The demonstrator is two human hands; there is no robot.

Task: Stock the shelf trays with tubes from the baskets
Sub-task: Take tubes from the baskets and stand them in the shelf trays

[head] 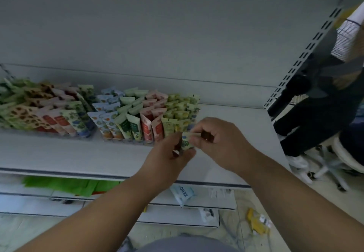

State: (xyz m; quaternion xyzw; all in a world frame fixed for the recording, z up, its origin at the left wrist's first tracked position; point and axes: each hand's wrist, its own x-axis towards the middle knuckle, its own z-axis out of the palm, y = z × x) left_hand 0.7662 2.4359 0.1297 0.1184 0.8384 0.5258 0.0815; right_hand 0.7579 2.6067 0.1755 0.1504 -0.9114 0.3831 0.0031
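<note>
Two hands (167, 153) (218, 139), two trays (126, 140) (59, 133) of tubes too many to count, one shelf (78, 153).

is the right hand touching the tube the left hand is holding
Touching. The head view shows the right hand pinching the top edge of the tube while the left hand grips it lower down.

Readable only in one place: "ZERO", in dark blue capitals, printed on a pale blue-and-white packet (182, 193) lying below the shelf (78, 153) edge, the word turned nearly upside down. Printing on the tubes (149, 122) in the tray too small and blurred to read. Nothing legible on the tube (186, 142) held between the hands.
</note>
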